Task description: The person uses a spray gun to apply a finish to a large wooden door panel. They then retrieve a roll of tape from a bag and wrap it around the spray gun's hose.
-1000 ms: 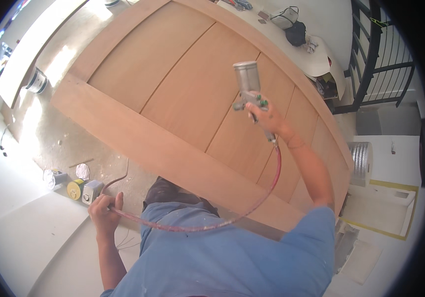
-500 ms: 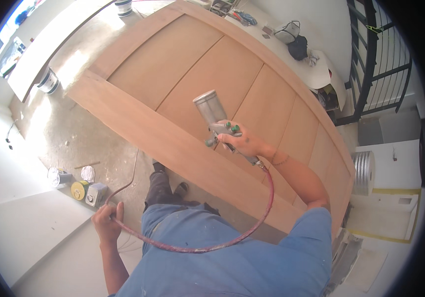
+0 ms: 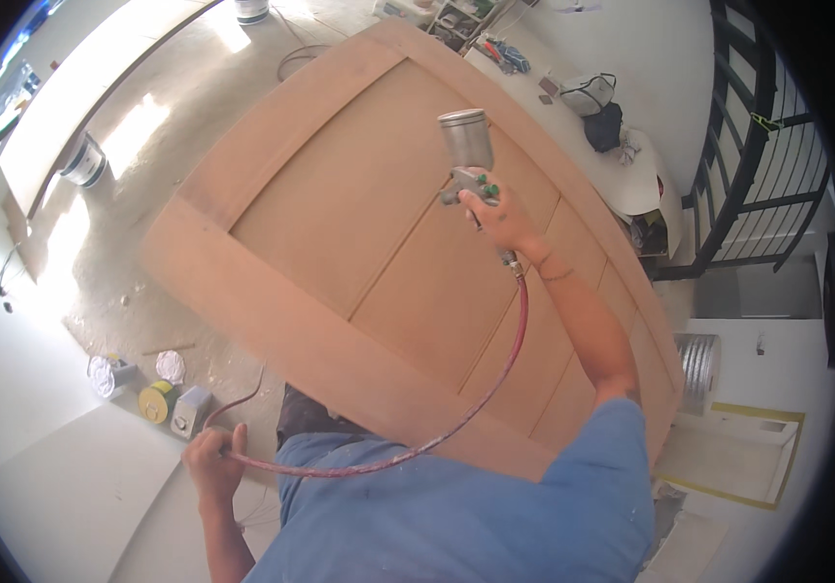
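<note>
A large pinkish-tan wooden panel [image 3: 293, 290] with a raised frame and grooved boards lies in front of me, filling the middle of the view. My right hand [image 3: 493, 212] is closed round the grip of a metal spray gun [image 3: 466, 146], which has an upright cup and green knobs and is held over the panel. A red hose [image 3: 461, 418] runs from the gun's base in a loop across my blue shirt to my left hand [image 3: 215, 452], which grips it low on the left, beside the panel's near edge.
Paint cans [image 3: 155, 402] stand on the floor [image 3: 136, 291] at the left. A white board [image 3: 53, 146] rests near buckets [image 3: 87, 167] at the back left. A bench [image 3: 622, 175] with bags [image 3: 588, 92] runs behind the panel. A black metal railing [image 3: 748, 175] is at the right.
The spray gun dipped toward the panel's near left, then rose again toward its far part, its cup more upright. The view has shifted slightly; my left hand still holds the hose.
</note>
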Tool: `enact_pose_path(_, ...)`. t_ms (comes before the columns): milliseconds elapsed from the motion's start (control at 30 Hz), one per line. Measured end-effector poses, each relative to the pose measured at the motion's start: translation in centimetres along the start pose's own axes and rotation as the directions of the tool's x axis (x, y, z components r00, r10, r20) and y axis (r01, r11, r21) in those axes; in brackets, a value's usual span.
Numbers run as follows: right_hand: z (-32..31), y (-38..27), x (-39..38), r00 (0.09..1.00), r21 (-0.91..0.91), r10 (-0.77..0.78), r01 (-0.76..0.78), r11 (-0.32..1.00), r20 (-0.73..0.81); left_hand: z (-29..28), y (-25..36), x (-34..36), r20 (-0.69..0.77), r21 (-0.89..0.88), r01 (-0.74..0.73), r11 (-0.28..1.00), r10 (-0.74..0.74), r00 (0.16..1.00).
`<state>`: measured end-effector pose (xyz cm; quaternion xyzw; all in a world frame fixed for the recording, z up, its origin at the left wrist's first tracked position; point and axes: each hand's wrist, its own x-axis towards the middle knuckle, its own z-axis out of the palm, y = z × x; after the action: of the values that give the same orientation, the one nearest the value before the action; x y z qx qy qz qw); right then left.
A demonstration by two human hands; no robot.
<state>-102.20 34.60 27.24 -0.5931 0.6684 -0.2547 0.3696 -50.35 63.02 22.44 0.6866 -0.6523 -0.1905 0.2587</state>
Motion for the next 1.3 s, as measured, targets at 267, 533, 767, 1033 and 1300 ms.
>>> enact_pose_path(267,-7.0,3.2,10.9,0.953,-0.422,-0.063,-0.072,0.904,-0.297,1.8,1.4,9.4,0.117,-0.132,-0.099,0.986,0.115,0.986)
enact_pose_path(533,-5.1,1.6,9.6,0.919,-0.534,-0.148,-0.077,0.842,-0.366,1.6,1.5,12.1,0.189,-0.124,-0.131,0.983,0.154,0.970)
enact_pose_path(767,-0.4,-4.5,-0.3,0.995,0.117,0.068,-0.076,0.990,0.073,0.8,-1.7,9.4,0.098,-0.054,-0.100,0.994,0.105,0.990)
enact_pose_path(1033,6.3,-10.1,-9.1,0.903,0.154,0.007,-0.081,0.985,0.429,-1.7,-3.3,2.0,0.004,-0.040,-0.041,0.998,0.041,0.999)
enact_pose_path(1300,9.8,-13.2,-8.5,0.797,0.309,-0.072,-0.147,0.939,0.599,-2.2,-4.2,-1.9,-0.026,-0.044,0.030,0.999,-0.031,0.999)
